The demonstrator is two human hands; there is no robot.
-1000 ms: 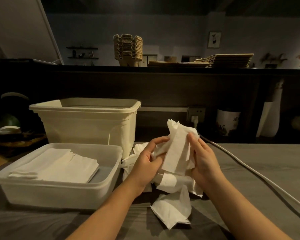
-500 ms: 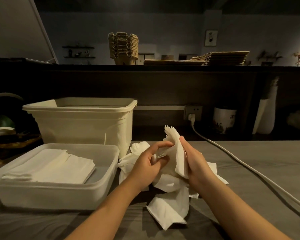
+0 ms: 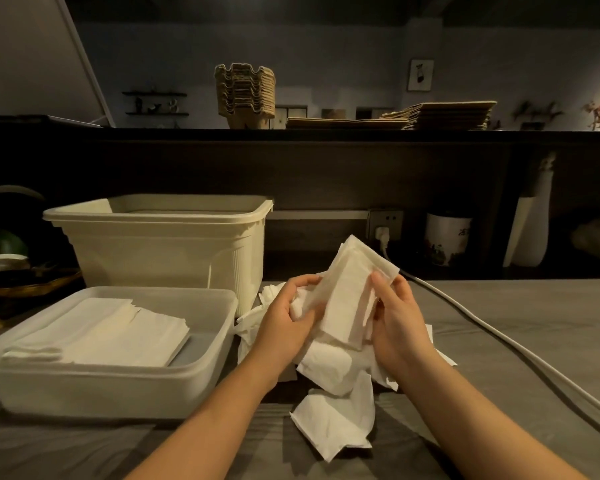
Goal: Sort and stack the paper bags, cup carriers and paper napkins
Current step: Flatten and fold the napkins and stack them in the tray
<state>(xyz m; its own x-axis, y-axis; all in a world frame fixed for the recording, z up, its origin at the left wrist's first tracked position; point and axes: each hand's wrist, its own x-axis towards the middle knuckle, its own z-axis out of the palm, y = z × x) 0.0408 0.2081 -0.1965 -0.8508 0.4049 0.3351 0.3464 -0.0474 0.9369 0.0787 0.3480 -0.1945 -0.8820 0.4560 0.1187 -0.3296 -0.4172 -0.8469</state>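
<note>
Both hands hold a small bundle of folded white paper napkins (image 3: 349, 292) above a loose heap of napkins (image 3: 336, 403) on the grey table. My left hand (image 3: 286, 322) grips the bundle's left side, and my right hand (image 3: 397, 322) pinches its right edge. A shallow clear tub (image 3: 201, 372) at the left holds a flat stack of napkins (image 3: 111, 336). On the dark upper shelf stand stacked brown cup carriers (image 3: 245, 93) and a flat pile of paper bags (image 3: 437, 116).
A deep cream bin (image 3: 167, 244) stands behind the clear tub. A white power cable (image 3: 499, 341) runs from a wall socket (image 3: 383, 223) across the table to the right. A ceramic jar (image 3: 445, 237) and white vase (image 3: 530, 230) stand at the back right.
The napkin bundle has turned from edge-on to flatter between my hands, and its top now leans to the right. The hands stay in the same spot above the heap.
</note>
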